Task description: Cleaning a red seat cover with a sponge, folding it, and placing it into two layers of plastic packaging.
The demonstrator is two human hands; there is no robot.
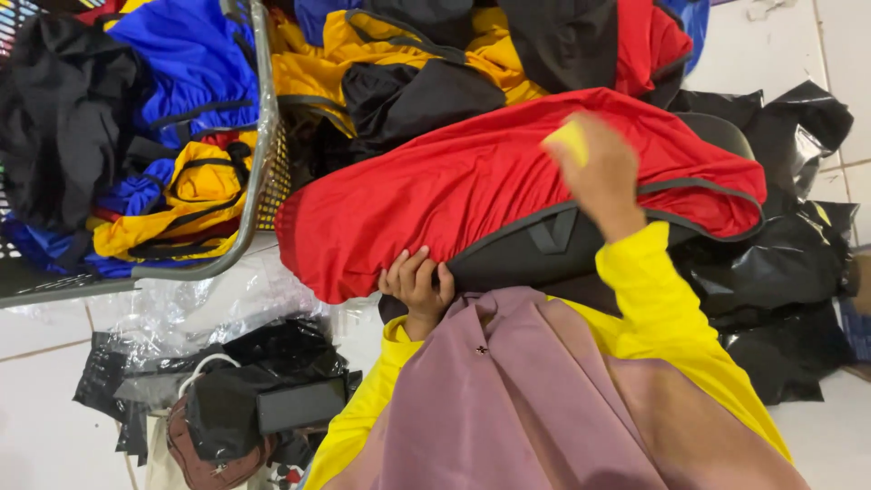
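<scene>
- Red garment [472, 195] with black trim lies across the middle of the view, spread over a black padded piece, stretching from 9 o'clock to 3 o'clock
- Heap of yellow, black, red and blue clothes [426, 63] sits at 12 o'clock, touching the red garment's far edge
- Wire basket [263, 136] at 10 o'clock is stuffed with blue, black and yellow cloth
- Black plastic bags [789, 272] lie crumpled on the white tiled floor [45, 426] at 3 o'clock, just beside the garment
- Mauve cloth [544, 399] hangs at 6 o'clock, between the two yellow sleeves
- Clear plastic wrap [209, 304] and more black bags lie at 8 o'clock, with a dark phone-like slab [301, 404] and a brown pouch [204, 454] on them
- Right hand [599, 172] rests on top of the red garment at 1 o'clock, blurred, fingers folded round a small yellow object [567, 141]
- Left hand [415, 283] at 6 o'clock is curled tight, gripping the near edge of the red garment
</scene>
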